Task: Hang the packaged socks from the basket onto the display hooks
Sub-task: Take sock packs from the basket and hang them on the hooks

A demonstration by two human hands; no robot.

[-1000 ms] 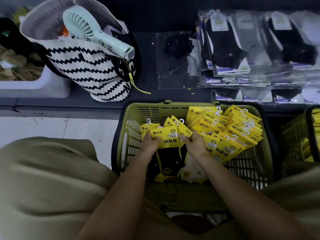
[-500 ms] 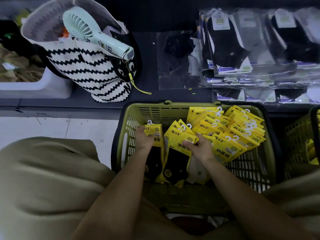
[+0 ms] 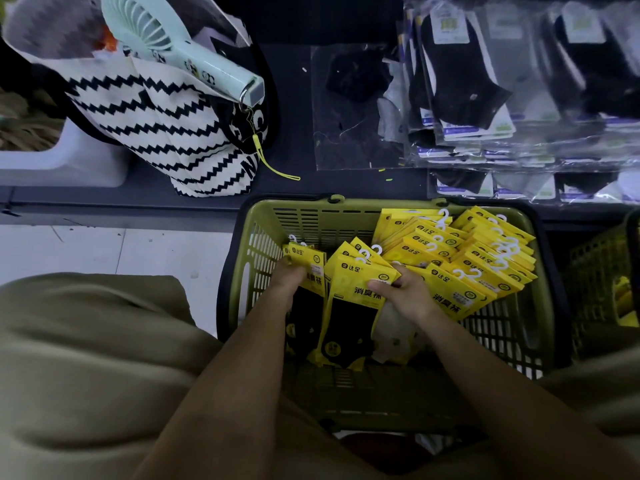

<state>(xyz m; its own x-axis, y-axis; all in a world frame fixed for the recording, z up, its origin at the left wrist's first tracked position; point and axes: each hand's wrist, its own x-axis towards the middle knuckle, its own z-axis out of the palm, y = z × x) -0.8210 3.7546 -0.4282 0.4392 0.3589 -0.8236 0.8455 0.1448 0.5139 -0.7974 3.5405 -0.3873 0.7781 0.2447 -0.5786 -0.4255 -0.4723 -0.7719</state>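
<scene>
Head view, looking down into a green basket (image 3: 263, 237) set between the person's knees. The left hand (image 3: 289, 275) grips the yellow card of one sock pack (image 3: 311, 263) near the basket's left wall, its fingers curled over the top edge. The right hand (image 3: 403, 292) holds a small bundle of packs (image 3: 356, 289) just beside it, thumb across the front card. A fanned stack of packs (image 3: 478, 265) lies in the basket's right half. Behind the basket stand a striped bag (image 3: 166, 133) carrying a handheld fan (image 3: 180, 53) and, to the right, clear-wrapped socks (image 3: 460, 81).
</scene>
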